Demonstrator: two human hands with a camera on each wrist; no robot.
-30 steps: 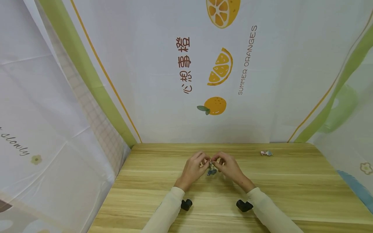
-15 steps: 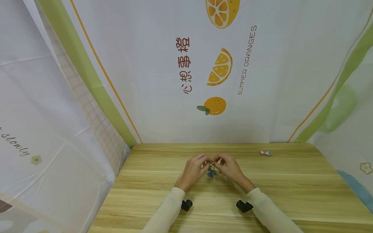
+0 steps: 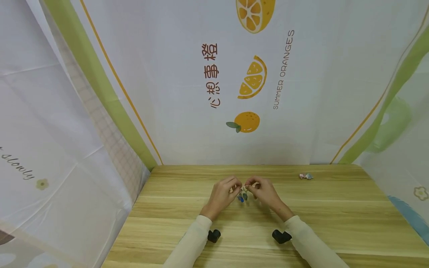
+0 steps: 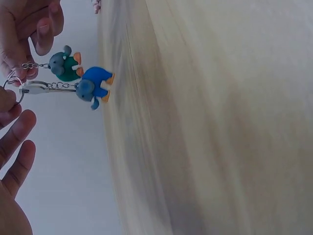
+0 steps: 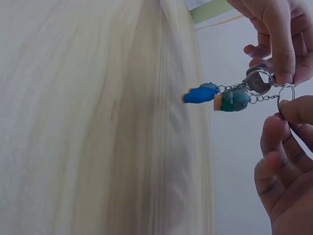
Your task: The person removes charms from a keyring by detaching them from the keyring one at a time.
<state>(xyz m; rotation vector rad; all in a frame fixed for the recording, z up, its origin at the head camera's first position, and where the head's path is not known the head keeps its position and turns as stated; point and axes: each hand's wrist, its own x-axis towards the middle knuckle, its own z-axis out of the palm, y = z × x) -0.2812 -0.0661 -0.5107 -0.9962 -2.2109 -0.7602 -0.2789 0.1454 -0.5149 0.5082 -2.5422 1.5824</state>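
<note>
Both hands meet over the table's middle, holding two keychains. My left hand (image 3: 222, 194) pinches a keychain with a blue-bodied elephant charm (image 4: 96, 82) and a silver metal clasp (image 4: 36, 88). My right hand (image 3: 263, 191) pinches the thin split ring (image 5: 286, 98) of a second keychain, whose green-bodied elephant charm (image 4: 65, 64) has orange feet. The two charms hang side by side below the fingertips. In the right wrist view the rings overlap close to each other, and the fingertips partly hide them. I cannot tell whether the rings are linked.
A small pink-and-teal figure (image 3: 305, 176) lies near the back right of the wooden table (image 3: 335, 216). Black wrist devices (image 3: 213, 236) sit beside each sleeve. Behind the table hangs a white cloth (image 3: 187, 141) printed with oranges.
The two hands have drawn slightly apart at the fingertips. The charms, bunched together before, now hang more separately, blue to the left and green to the right.
</note>
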